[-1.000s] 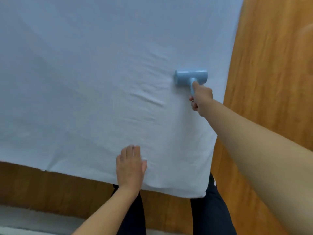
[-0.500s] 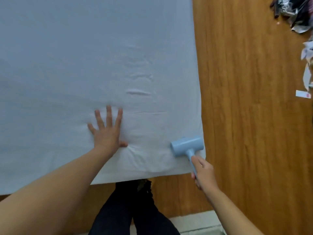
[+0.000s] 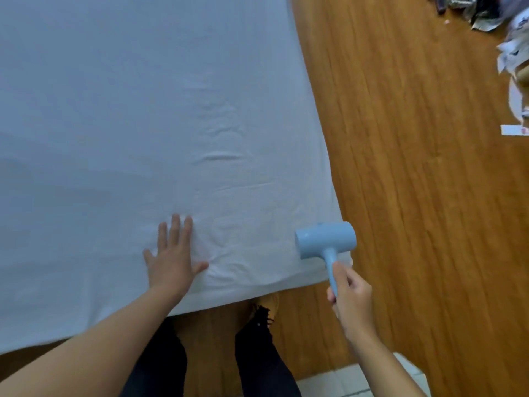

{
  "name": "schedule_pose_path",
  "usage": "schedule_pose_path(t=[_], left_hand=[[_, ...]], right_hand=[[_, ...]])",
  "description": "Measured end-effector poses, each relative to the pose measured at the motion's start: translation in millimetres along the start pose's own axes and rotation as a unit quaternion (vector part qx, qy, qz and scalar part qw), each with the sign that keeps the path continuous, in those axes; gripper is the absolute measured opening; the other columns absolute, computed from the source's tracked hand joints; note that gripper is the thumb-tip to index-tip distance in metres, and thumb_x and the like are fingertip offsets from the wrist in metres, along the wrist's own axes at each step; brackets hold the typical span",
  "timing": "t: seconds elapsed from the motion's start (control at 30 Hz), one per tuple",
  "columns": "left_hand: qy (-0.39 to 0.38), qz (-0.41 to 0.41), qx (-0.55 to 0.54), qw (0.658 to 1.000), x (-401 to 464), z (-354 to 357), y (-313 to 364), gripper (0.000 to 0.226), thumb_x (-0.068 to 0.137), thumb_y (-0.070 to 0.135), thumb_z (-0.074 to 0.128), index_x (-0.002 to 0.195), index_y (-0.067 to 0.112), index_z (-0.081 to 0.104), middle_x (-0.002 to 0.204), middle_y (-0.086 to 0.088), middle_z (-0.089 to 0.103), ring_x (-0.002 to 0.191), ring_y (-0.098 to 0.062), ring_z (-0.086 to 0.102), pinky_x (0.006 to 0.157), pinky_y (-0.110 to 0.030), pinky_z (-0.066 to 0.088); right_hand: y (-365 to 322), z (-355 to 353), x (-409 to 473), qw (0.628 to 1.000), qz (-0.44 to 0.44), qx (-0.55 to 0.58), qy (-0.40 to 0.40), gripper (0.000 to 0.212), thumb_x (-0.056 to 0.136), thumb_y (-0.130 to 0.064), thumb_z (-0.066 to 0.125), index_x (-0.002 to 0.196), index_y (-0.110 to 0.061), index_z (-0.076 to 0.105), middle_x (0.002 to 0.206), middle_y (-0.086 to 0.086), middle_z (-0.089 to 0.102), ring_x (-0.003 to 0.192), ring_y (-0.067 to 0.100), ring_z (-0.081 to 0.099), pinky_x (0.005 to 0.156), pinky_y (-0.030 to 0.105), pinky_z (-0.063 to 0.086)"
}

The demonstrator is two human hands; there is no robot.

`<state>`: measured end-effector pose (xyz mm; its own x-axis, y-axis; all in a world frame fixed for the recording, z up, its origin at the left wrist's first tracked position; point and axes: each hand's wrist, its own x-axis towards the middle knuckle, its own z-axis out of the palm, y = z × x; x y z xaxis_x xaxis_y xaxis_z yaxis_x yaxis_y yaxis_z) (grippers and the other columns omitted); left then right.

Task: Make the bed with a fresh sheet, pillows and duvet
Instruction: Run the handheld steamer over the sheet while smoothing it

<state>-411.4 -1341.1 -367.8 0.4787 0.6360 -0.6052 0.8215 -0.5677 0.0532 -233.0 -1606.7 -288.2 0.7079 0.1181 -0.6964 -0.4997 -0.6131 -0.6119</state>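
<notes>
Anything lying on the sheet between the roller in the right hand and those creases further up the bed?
Nothing visible. The blue roller, held by the right hand, sits at the sheet's near right corner, and the cloth up to the creases is bare. The left hand presses flat off to the side.

One pale sheet (image 3: 114, 124) is spread over the bed, and it carries a small cluster of creases near its right side; their exact number cannot be told. Two hands are in view: one left hand (image 3: 171, 260) lying flat on the sheet, and one right hand (image 3: 350, 299) gripping a handle. There is one light blue roller tool (image 3: 326, 239), with one drum and one handle. Two legs in dark trousers (image 3: 160, 362) stand below the bed's edge. One wooden floor (image 3: 415, 167) shows beside the bed. At the upper right lies one heap of clutter (image 3: 486, 10), too blurred to count piece by piece.
</notes>
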Motion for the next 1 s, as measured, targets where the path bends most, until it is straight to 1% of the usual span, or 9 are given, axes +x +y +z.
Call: schedule_pose_path(t=[0.13, 0.2, 0.27, 0.4, 0.5, 0.57, 0.67, 0.77, 1.0], left_hand=[[-0.01, -0.059, -0.008, 0.998, 11.0, 1.4, -29.7, 0.141, 0.058, 0.074, 0.076, 0.154, 0.033, -0.019, 0.161, -0.001, -0.03, 0.148, -0.044, -0.018, 0.109, -0.073, 0.016], [0.002, -0.052, -0.03, 0.998, 20.2, 11.2, -33.8, 0.15, 0.051, 0.074, 0.079, 0.154, 0.032, -0.022, 0.157, -0.002, -0.039, 0.145, -0.048, -0.024, 0.107, -0.078, 0.013], [0.011, -0.035, -0.035, 0.999, 27.2, 19.0, -33.6, 0.152, 0.048, 0.074, 0.078, 0.154, 0.03, -0.022, 0.156, -0.003, -0.04, 0.143, -0.049, -0.026, 0.105, -0.08, 0.011], [0.019, -0.031, -0.026, 0.999, 26.3, 26.8, -42.7, 0.152, 0.047, 0.079, 0.075, 0.154, 0.03, -0.022, 0.159, -0.005, -0.035, 0.144, -0.05, -0.024, 0.104, -0.081, 0.013], [0.026, -0.026, -0.03, 0.999, 30.3, 33.2, -44.5, 0.154, 0.045, 0.078, 0.076, 0.155, 0.029, -0.019, 0.16, -0.006, -0.033, 0.144, -0.05, -0.025, 0.103, -0.082, 0.013], [0.022, -0.023, -0.041, 0.999, 31.7, 33.5, -44.7, 0.154, 0.043, 0.077, 0.077, 0.155, 0.03, -0.018, 0.16, -0.006, -0.032, 0.143, -0.05, -0.025, 0.101, -0.082, 0.011], [0.013, -0.021, -0.044, 0.999, 32.4, 33.7, -44.8, 0.154, 0.045, 0.076, 0.078, 0.153, 0.03, -0.022, 0.159, -0.006, -0.035, 0.143, -0.051, -0.025, 0.101, -0.082, 0.011], [0.003, -0.021, -0.047, 0.999, 30.3, 31.9, -45.3, 0.155, 0.044, 0.075, 0.078, 0.154, 0.028, -0.02, 0.159, -0.007, -0.034, 0.142, -0.052, -0.026, 0.1, -0.083, 0.011], [-0.034, -0.026, -0.044, 0.998, 27.7, 21.5, -40.4, 0.155, 0.044, 0.075, 0.079, 0.154, 0.027, -0.02, 0.158, -0.008, -0.036, 0.141, -0.053, -0.027, 0.101, -0.082, 0.01]], right_hand=[[-69.7, 54.1, 53.6, 0.999, -0.035, 0.02, -0.004, 0.041, 0.099, -0.037, 0.052, 0.082, -0.001, 0.056, 0.06, 0.006, 0.047, 0.046, 0.012, 0.034, 0.045, 0.026, 0.027], [-113.1, 80.4, 84.3, 0.998, -0.051, 0.039, -0.008, 0.032, 0.098, -0.035, 0.051, 0.077, -0.01, 0.056, 0.06, 0.005, 0.049, 0.043, 0.011, 0.036, 0.042, 0.023, 0.027], [-153.2, 102.3, 113.4, 0.995, -0.066, 0.075, -0.005, 0.026, 0.097, -0.033, 0.052, 0.077, -0.017, 0.056, 0.059, 0.004, 0.049, 0.037, 0.011, 0.033, 0.038, 0.018, 0.023], [-207.5, 153.0, 149.0, 0.989, -0.036, 0.146, -0.003, 0.022, 0.095, -0.035, 0.053, 0.093, -0.014, 0.061, 0.058, 0.003, 0.05, 0.033, 0.01, 0.029, 0.04, 0.015, 0.023], [-222.2, 160.8, 179.5, 0.992, -0.055, 0.096, 0.054, 0.02, 0.094, -0.034, 0.053, 0.085, -0.017, 0.055, 0.059, 0.003, 0.051, 0.029, 0.01, 0.03, 0.04, 0.014, 0.024], [-218.1, 149.3, 198.2, 0.996, -0.031, 0.051, 0.063, 0.016, 0.093, -0.035, 0.052, 0.097, -0.019, 0.056, 0.061, 0.002, 0.05, 0.028, 0.01, 0.029, 0.039, 0.012, 0.025], [-197.5, 115.4, 208.6, 1.0, 0.02, 0.022, -0.002, 0.025, 0.093, -0.038, 0.051, 0.111, -0.023, 0.056, 0.061, 0.001, 0.047, 0.03, 0.011, 0.026, 0.036, 0.012, 0.026], [-160.9, 78.4, 188.6, 0.998, 0.037, 0.002, -0.048, 0.024, 0.095, -0.041, 0.052, 0.102, -0.02, 0.062, 0.06, 0.003, 0.047, 0.032, 0.011, 0.024, 0.035, 0.013, 0.022], [-52.5, 18.4, 101.4, 0.998, 0.061, -0.008, -0.018, 0.024, 0.096, -0.036, 0.055, 0.094, -0.013, 0.061, 0.056, 0.006, 0.049, 0.036, 0.013, 0.027, 0.04, 0.016, 0.018]])
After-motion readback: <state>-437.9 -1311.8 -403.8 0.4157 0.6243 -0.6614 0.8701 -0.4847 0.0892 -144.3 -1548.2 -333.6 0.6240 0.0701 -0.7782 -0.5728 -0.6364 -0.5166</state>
